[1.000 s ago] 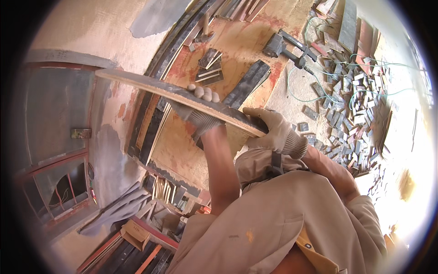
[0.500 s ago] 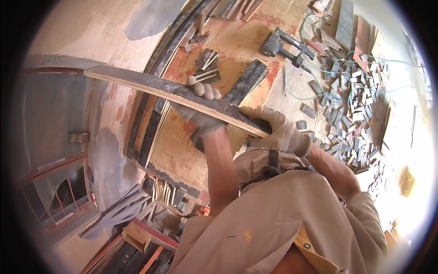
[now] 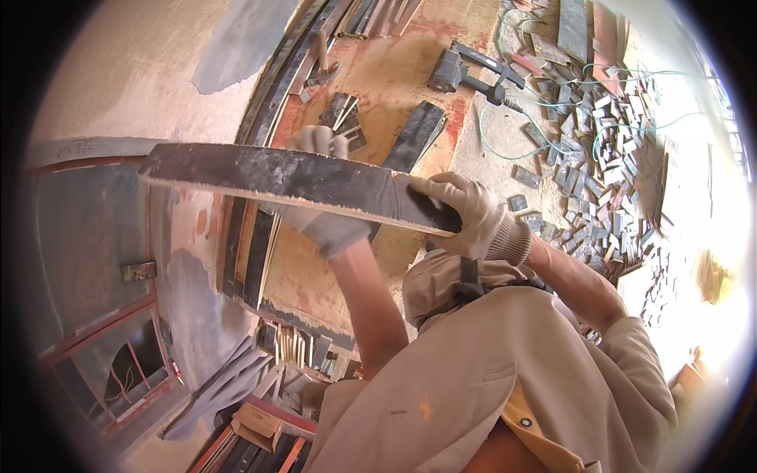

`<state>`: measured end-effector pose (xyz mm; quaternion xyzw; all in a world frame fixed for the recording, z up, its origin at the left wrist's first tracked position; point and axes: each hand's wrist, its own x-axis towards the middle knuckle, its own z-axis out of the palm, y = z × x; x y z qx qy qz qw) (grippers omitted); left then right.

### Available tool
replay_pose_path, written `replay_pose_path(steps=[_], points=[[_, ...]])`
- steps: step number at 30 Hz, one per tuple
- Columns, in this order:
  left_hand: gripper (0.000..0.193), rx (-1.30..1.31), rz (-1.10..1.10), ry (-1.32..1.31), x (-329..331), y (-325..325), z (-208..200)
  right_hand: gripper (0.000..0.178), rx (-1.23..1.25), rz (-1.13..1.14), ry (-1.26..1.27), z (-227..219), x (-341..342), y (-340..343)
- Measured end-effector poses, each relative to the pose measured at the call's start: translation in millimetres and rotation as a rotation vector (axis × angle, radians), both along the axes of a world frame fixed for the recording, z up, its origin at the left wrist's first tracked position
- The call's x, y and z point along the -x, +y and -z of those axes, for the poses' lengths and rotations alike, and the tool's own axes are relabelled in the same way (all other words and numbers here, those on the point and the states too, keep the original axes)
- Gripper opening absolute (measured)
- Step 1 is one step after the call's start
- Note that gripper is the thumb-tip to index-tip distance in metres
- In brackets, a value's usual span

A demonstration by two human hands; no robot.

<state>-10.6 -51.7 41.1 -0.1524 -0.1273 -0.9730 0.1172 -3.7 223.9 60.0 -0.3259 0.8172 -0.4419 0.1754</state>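
Observation:
Lifted above the workbench [image 3: 303, 276] is a long plywood plank [image 3: 276, 177] with a dark, scuffed face and pale layered edges. My left hand [image 3: 319, 227], in a pale knit glove, reaches under the plank, its fingers curled up over the far edge; the palm is partly hidden. At the plank's right end my right hand [image 3: 473, 213], gloved too, grips with the thumb side over the dark face. A stack of dark plywood strips [image 3: 418, 135] lies on the bench beyond the plank, with shorter offcuts [image 3: 343, 118] left of it.
A hammer [image 3: 322, 59] lies at the bench's far left. Toward the far right edge is a black nail gun [image 3: 465, 75] with a green hose [image 3: 482, 126]. Many small wood blocks [image 3: 599, 197] litter the floor at right. A wall [image 3: 118, 79] and window [image 3: 98, 229] stand at left.
The plank has rolled so that more of its dark face shows, and its left end has dropped slightly. My left hand has shifted left along it; my right hand keeps its end.

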Motion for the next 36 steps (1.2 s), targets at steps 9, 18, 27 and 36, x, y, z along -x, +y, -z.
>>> replay_pose_path(steps=[9, 18, 27, 36], points=[[0.092, 0.085, -0.292, -0.330, -32.0, -24.9, -12.7, 0.079, 0.050, -0.024, 0.086, 4.2, 17.6, 18.2], [0.031, 0.332, -0.723, -0.981, -36.0, -27.2, 30.9, 0.047, 0.274, 0.010, -1.204, 39.7, 63.2, 37.3], [0.028, 0.227, -0.803, -1.167, -41.6, -20.1, 41.5, 0.074, 0.725, 0.228, -1.216, 64.3, 50.6, 55.9], [0.030, 0.730, -0.498, -1.434, -76.7, -12.9, 49.7, 0.052, 0.573, 0.246, -0.902, 47.5, 64.7, 66.6]])
